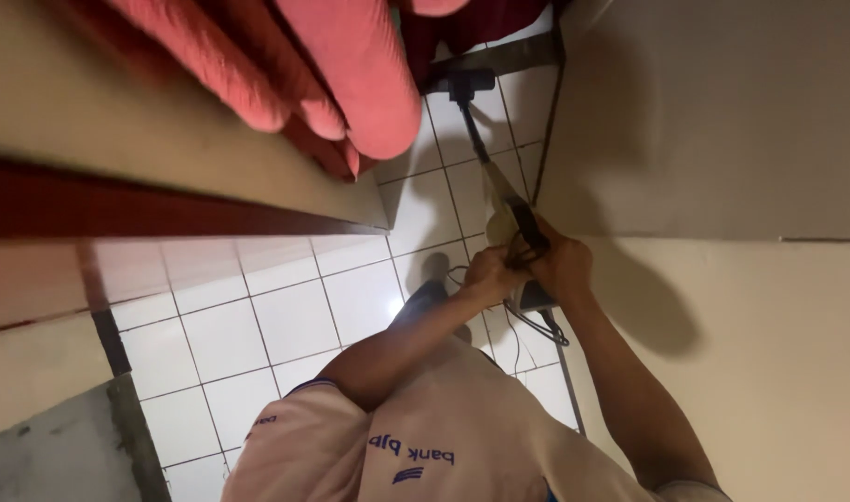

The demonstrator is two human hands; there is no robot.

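- The vacuum cleaner wand (pixel 499 181) runs as a thin dark shaft from your hands at about 3 o'clock of centre up towards 12 o'clock, lying along the foot of the cream wall (pixel 713 121) on your right.
- Its floor head (pixel 459 85) sits at the far end on the white tiled floor (pixel 295 321), just below a dark red cloth; the edge of that head is partly lost in shadow.
- Your left hand (pixel 489 275) is closed around the lower part of the wand, where dark cable strands bunch up; which strand it grips is hard to make out.
- Your right hand (pixel 561 263) is clamped on the handle just beside the left one, at its 3 o'clock, the two hands touching or nearly so.
- A black cord (pixel 538 325) loops down from the hands towards 6 o'clock and lies on the tiles.
- A grey part under the right hand is mostly covered by it, so its shape cannot be told.
- Pink curtain folds (pixel 351 74) hang in at 11 o'clock, blurred and cut off by the top edge.
- A dark red wooden ledge (pixel 118 200) crosses at 9 o'clock, hiding the floor behind it.
- Your pale shirt (pixel 444 437) fills 6 o'clock and covers your body and feet.
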